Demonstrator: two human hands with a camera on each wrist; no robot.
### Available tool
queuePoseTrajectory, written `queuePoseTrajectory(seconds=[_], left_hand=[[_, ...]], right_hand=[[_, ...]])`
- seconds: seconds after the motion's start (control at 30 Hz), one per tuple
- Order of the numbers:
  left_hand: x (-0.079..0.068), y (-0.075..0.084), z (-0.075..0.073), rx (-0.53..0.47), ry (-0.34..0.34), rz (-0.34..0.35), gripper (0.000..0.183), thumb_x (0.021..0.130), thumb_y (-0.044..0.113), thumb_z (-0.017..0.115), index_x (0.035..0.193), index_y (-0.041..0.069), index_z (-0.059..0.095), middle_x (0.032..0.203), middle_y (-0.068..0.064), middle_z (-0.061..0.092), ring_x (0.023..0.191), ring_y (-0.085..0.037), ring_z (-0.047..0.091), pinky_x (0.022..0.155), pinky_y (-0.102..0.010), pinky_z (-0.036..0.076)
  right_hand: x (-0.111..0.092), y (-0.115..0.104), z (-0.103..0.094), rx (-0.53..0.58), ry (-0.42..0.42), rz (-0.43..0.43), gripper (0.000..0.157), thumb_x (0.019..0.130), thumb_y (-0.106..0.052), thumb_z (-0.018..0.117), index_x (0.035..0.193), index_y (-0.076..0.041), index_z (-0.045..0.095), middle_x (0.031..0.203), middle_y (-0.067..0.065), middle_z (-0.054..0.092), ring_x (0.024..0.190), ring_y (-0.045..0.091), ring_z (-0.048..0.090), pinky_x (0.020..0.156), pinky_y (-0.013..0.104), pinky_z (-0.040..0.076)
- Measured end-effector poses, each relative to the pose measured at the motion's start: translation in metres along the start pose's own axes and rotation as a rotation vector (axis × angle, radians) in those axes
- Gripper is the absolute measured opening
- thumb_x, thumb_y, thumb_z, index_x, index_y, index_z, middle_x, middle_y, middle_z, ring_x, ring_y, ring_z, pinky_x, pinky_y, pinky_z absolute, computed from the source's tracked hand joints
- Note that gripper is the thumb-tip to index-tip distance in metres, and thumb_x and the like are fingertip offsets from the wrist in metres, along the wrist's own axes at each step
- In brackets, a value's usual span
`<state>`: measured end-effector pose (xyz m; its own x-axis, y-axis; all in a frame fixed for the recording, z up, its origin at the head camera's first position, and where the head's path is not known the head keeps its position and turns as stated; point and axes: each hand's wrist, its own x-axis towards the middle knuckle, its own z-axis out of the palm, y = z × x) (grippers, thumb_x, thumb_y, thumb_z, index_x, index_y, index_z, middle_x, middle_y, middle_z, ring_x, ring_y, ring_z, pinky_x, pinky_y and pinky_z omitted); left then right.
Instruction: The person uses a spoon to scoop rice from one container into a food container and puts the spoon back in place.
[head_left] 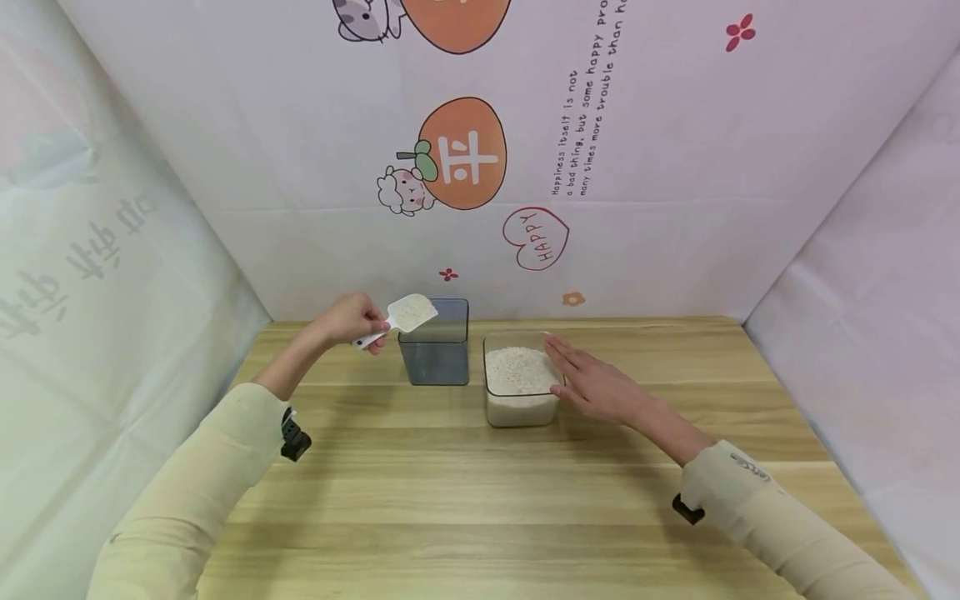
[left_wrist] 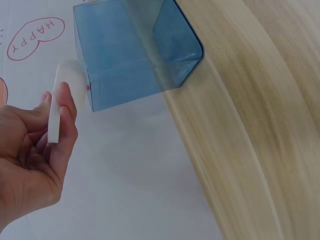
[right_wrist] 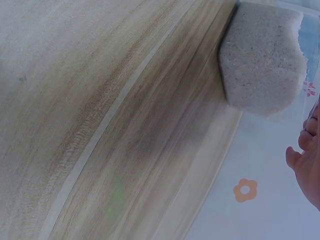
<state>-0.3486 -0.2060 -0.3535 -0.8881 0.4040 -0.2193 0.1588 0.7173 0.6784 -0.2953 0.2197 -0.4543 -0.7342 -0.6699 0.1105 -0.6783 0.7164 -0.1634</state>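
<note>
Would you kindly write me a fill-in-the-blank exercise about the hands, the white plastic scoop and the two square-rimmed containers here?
1. The left hand holds the white plastic scoop by its ____.
2. White grains lie in the clear, square-rimmed container and also on the ____.
3. The other square-rimmed container is tinted ____.
4. Between the tinted and the clear container, the right hand is nearer the ____ one.

Missing words: handle; scoop; blue; clear.

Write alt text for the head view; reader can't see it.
A person's left hand holds a white scoop of white grains near the rim of a blue-tinted container. The right hand is at the right side of a clear container of similar grains on a wooden table.
</note>
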Motion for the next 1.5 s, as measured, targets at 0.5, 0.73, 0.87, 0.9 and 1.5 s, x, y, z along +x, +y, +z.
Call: queuePoseTrajectory(seconds=[0.5, 0.73, 0.87, 0.9, 1.5], left_hand=[[0.007, 0.003, -0.002, 0.158, 0.037, 0.031, 0.025, 0.098, 0.004, 0.058, 0.081, -0.009, 0.07, 0.061, -0.005, 0.068, 0.054, -0.014, 0.068, 0.057, -0.032, 0.057], [0.005, 0.008, -0.003, 0.243, 0.05, 0.031, 0.026, 0.098, 0.006, 0.059, 0.079, -0.007, 0.071, 0.061, -0.005, 0.068, 0.051, -0.007, 0.064, 0.052, -0.023, 0.05], [0.005, 0.011, -0.002, 0.277, 0.056, 0.021, 0.027, 0.098, 0.007, 0.06, 0.077, -0.005, 0.071, 0.062, -0.006, 0.069, 0.051, -0.007, 0.064, 0.052, -0.022, 0.048], [0.005, 0.012, -0.002, 0.289, 0.058, 0.021, 0.027, 0.098, 0.007, 0.06, 0.077, -0.005, 0.071, 0.062, -0.006, 0.07, 0.051, -0.008, 0.064, 0.052, -0.022, 0.047], [0.006, 0.022, 0.002, 0.456, 0.099, 0.021, 0.03, 0.096, 0.007, 0.062, 0.068, 0.002, 0.068, 0.063, -0.006, 0.07, 0.052, -0.011, 0.065, 0.062, -0.028, 0.054]], right_hand=[[0.0, 0.0, 0.0, -0.006, -0.002, -0.001, 0.068, 0.106, -0.037, 0.045, 0.157, 0.0, 0.019, 0.165, 0.018, 0.019, 0.151, 0.034, 0.027, 0.117, 0.051, 0.033], [0.001, 0.001, -0.001, 0.0, -0.01, 0.0, 0.068, 0.106, -0.036, 0.045, 0.157, 0.001, 0.018, 0.166, 0.017, 0.017, 0.151, 0.034, 0.025, 0.118, 0.05, 0.031], [0.001, 0.001, 0.0, 0.004, -0.006, -0.002, 0.068, 0.106, -0.037, 0.044, 0.157, 0.0, 0.018, 0.166, 0.018, 0.018, 0.151, 0.034, 0.026, 0.118, 0.051, 0.032], [0.001, 0.001, 0.0, 0.004, -0.002, -0.004, 0.069, 0.106, -0.037, 0.045, 0.157, 0.0, 0.018, 0.165, 0.018, 0.019, 0.151, 0.034, 0.026, 0.118, 0.051, 0.032], [0.0, 0.001, -0.001, -0.014, 0.014, -0.017, 0.069, 0.106, -0.038, 0.045, 0.157, 0.001, 0.019, 0.164, 0.02, 0.021, 0.148, 0.037, 0.031, 0.116, 0.052, 0.034]])
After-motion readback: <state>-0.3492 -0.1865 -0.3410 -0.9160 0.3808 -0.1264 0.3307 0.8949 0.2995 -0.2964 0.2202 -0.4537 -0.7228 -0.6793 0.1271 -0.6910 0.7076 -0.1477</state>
